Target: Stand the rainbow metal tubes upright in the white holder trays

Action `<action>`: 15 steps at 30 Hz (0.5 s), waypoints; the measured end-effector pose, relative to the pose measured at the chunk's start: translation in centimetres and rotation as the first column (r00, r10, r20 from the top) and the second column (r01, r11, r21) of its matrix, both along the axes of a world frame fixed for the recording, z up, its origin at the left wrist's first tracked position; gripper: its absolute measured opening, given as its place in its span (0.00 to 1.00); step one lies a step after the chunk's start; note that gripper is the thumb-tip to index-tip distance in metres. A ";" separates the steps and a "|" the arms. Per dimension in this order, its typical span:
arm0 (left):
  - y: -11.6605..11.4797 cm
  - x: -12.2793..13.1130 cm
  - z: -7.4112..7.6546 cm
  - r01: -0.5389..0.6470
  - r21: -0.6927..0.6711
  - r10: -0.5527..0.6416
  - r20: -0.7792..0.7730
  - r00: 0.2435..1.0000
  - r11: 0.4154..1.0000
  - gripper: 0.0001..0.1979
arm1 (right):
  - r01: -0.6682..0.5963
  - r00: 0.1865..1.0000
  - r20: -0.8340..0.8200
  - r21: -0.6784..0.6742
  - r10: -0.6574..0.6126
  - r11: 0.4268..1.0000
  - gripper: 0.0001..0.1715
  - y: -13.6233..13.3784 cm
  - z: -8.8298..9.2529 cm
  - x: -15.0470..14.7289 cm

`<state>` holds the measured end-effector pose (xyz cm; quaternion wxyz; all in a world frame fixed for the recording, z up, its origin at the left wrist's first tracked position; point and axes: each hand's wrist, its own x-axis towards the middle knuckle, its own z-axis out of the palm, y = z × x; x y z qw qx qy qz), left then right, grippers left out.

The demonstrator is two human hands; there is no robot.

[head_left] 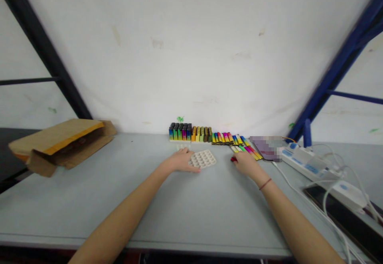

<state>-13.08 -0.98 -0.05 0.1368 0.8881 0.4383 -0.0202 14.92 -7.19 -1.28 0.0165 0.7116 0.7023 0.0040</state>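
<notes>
My left hand [180,160] grips the left edge of a white grid tray [203,158], thumb along its near side; the tray's pockets hold nothing. My right hand [244,163] is closed at the right, with the red end of what looks like a lighter [233,159] showing at its fingertips. Just behind that hand lie several loose colourful lighters [253,152]. More lighters [221,137] lie in a row by the wall. Upright dark-topped lighters [180,131] fill a white tray at the back, beside a yellow and brown upright group [201,133].
An open brown paper bag [66,136] lies at the left. At the right are a phone-like flat device [263,147], a white power strip [314,168] with tangled white cables [327,200], and a long dark object [344,220]. A white wall [191,56] closes off the back.
</notes>
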 end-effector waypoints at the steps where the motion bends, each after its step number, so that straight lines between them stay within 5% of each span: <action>1: -0.1 0.3 -0.3 0.024 0.017 -0.024 0.004 1.000 1.000 0.42 | -0.017 1.000 -0.018 -0.006 0.017 1.000 0.15 0.1 -0.1 -0.1; 4: -0.3 1.3 -1.6 0.115 0.101 -0.124 0.086 0.988 0.988 0.41 | -0.077 0.990 -0.112 0.039 0.081 0.996 0.12 0.4 -0.4 -0.3; 8: -0.1 2.2 -3.5 0.199 0.141 -0.226 0.216 0.950 0.970 0.46 | -0.062 0.933 -0.327 0.270 0.152 0.961 0.11 0.5 -0.5 -0.7; 12: 0.5 1.6 -3.9 0.225 0.137 -0.256 0.281 0.925 0.965 0.50 | -0.027 0.761 -0.582 0.411 0.285 0.911 0.12 0.4 -0.1 -1.1; 15: 0.4 1.1 -3.6 0.244 0.173 -0.287 0.306 0.908 0.954 0.42 | 0.076 0.596 -0.747 0.418 0.295 0.905 0.21 0.4 -0.1 -1.7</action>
